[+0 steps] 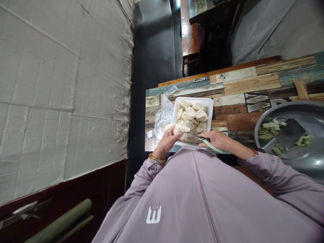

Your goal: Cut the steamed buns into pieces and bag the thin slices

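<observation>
Held pale roll (179, 131) in left hand (169, 139) over near-left part of white tray (210, 113); gripped scissors (212, 146) in right hand (215, 139), pointing blades left toward roll; judged best to keep left grip clear of blades.

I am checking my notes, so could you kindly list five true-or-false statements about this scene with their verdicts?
The right hand holds a metal-bladed tool with a pale green handle. True.
The left hand is empty. False: it holds a pale cylindrical food piece.
The rectangular white plastic tray holds pale round slices. True.
The round silver metal basin is left of the tray. False: it is to the right.
A crumpled clear plastic bag lies beside the tray. True.
</observation>
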Tool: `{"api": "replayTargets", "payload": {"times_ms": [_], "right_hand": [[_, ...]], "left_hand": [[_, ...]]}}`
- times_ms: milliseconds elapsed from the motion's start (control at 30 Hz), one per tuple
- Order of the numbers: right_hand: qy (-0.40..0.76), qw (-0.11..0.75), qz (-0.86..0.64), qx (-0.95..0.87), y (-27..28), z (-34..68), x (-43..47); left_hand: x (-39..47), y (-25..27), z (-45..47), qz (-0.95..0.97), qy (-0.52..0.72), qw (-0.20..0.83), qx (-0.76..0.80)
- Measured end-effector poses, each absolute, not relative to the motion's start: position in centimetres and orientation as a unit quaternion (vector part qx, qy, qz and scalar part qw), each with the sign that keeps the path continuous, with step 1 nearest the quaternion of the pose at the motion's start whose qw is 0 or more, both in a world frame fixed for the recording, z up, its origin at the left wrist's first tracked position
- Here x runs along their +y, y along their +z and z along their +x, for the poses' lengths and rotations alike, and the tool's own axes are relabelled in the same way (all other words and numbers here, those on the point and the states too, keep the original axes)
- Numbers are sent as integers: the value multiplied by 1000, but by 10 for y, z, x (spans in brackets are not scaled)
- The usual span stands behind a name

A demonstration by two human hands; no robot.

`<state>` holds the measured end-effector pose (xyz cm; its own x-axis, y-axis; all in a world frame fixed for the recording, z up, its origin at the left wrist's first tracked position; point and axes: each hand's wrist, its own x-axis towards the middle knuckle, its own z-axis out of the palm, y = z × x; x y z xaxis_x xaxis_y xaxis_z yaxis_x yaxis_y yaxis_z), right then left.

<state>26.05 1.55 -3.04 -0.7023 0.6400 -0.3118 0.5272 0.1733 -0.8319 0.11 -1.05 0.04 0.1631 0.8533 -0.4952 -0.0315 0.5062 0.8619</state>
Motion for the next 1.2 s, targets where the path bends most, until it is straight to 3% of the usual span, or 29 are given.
{"api": "replayTargets", "payload": {"times_ms": [533, 967, 1200], "right_hand": [[558, -11, -416, -718, -19, 261, 14], [581, 3, -380, -720, -28, 250, 17], [583, 36, -373, -721, -34, 250, 16]], "left_hand": [[-9, 4, 5, 362, 336, 672, 552], [-6, 17, 6, 429, 242, 689, 531], [-6, 10, 2, 430, 256, 680, 536]]}}
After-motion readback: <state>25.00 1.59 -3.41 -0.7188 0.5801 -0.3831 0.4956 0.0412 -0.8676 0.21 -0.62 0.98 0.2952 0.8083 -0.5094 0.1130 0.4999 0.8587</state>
